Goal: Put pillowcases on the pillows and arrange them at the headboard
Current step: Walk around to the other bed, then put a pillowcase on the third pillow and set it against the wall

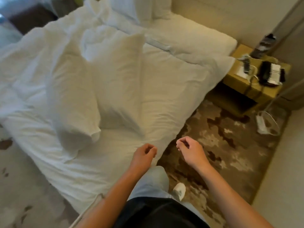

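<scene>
A white pillow (118, 83) lies in the middle of the bed (49, 162), with rumpled white bedding (70, 99) bunched along its left side. Two more white pillows (138, 9) lean at the headboard end at the top of the view. My left hand (144, 153) hovers over the bed's near corner, fingers curled loosely and holding nothing. My right hand (189, 148) hangs over the carpet beside the bed, fingers also curled with nothing in them. Neither hand touches the pillow.
A wooden bedside table (246, 83) at the right carries a black phone (264, 73), papers and cables. A white power strip (261, 124) lies on the patterned brown carpet (222, 145). A dark seat (31, 18) stands at the top left.
</scene>
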`<action>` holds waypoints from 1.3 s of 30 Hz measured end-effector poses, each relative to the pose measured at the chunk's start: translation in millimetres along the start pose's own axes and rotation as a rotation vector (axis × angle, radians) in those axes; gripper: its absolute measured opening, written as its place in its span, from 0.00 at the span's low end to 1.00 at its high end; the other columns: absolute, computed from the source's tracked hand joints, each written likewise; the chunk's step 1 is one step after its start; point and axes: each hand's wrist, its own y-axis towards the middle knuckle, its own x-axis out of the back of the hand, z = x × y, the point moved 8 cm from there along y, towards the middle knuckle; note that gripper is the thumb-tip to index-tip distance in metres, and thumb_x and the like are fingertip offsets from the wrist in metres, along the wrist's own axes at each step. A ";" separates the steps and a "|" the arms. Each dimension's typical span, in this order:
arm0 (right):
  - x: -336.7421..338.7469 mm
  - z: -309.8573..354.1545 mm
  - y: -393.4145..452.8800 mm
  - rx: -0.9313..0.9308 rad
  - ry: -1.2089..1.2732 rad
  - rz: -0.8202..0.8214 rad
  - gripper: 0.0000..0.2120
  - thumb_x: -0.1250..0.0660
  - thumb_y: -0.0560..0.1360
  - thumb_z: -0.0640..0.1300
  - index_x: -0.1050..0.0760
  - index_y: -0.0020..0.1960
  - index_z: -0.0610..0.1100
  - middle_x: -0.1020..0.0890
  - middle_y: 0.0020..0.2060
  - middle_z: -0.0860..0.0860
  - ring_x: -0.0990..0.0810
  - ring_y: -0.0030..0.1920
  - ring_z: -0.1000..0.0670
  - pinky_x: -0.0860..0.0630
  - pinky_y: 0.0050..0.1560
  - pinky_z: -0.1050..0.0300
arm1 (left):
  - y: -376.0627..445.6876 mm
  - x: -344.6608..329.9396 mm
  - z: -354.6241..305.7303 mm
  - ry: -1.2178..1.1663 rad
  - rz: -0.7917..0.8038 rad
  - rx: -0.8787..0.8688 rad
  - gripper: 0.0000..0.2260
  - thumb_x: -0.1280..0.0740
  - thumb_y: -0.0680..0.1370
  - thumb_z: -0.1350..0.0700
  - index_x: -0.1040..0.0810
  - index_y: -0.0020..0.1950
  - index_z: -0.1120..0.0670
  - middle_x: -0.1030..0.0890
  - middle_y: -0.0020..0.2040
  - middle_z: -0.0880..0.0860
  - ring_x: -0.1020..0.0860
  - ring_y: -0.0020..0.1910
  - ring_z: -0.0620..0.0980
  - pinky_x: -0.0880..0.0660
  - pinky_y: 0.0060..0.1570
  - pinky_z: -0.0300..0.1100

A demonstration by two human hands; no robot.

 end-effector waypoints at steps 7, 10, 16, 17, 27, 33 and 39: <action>-43.7 99.6 167.9 0.141 -0.233 0.208 0.08 0.35 0.81 0.56 0.20 0.50 0.55 0.16 0.45 0.58 0.18 0.47 0.56 0.22 0.49 0.55 | 123.7 82.6 -9.5 -0.282 -0.313 0.135 0.07 0.33 0.81 0.50 0.17 0.50 0.50 0.14 0.45 0.49 0.16 0.48 0.47 0.20 0.50 0.46; -63.1 136.3 225.4 0.158 -0.302 0.244 0.07 0.35 0.81 0.56 0.21 0.50 0.56 0.17 0.45 0.60 0.20 0.46 0.60 0.27 0.42 0.61 | 187.9 121.2 -26.1 -0.389 -0.375 0.170 0.07 0.34 0.81 0.51 0.18 0.50 0.51 0.15 0.46 0.51 0.16 0.50 0.50 0.21 0.50 0.46; -99.9 195.5 320.4 0.152 -0.340 0.271 0.08 0.34 0.81 0.53 0.21 0.55 0.50 0.19 0.45 0.59 0.20 0.46 0.57 0.26 0.43 0.60 | 292.6 199.0 -64.4 -0.432 -0.566 0.228 0.09 0.34 0.80 0.50 0.18 0.52 0.53 0.16 0.48 0.51 0.18 0.52 0.53 0.21 0.54 0.50; -107.0 201.1 335.1 0.137 -0.328 0.276 0.09 0.34 0.81 0.53 0.21 0.57 0.49 0.19 0.46 0.58 0.20 0.46 0.57 0.26 0.44 0.60 | 307.0 210.2 -67.9 -0.422 -0.621 0.245 0.11 0.34 0.80 0.49 0.18 0.54 0.54 0.17 0.50 0.52 0.19 0.54 0.54 0.21 0.54 0.50; -204.8 208.0 479.5 0.051 -0.334 0.323 0.40 0.31 0.75 0.65 0.38 0.80 0.46 0.28 0.74 0.45 0.25 0.70 0.44 0.28 0.68 0.50 | 420.4 237.4 -38.7 0.214 -0.537 0.395 0.31 0.36 0.80 0.44 0.42 0.81 0.46 0.51 0.83 0.54 0.52 0.82 0.56 0.42 0.75 0.65; -258.0 190.7 525.9 -0.075 -0.204 0.344 0.65 0.29 0.62 0.77 0.56 0.85 0.49 0.35 0.79 0.44 0.33 0.78 0.42 0.33 0.71 0.52 | 437.8 226.5 -12.5 0.309 -0.490 0.423 0.35 0.35 0.79 0.43 0.49 0.82 0.41 0.57 0.84 0.49 0.56 0.82 0.54 0.43 0.74 0.67; -280.4 165.7 527.5 -0.200 0.001 0.316 0.63 0.26 0.64 0.75 0.52 0.84 0.46 0.31 0.79 0.46 0.30 0.77 0.43 0.32 0.76 0.48 | 442.7 220.6 -8.1 0.339 -0.451 0.432 0.39 0.35 0.77 0.47 0.56 0.82 0.40 0.62 0.83 0.50 0.61 0.82 0.54 0.47 0.75 0.67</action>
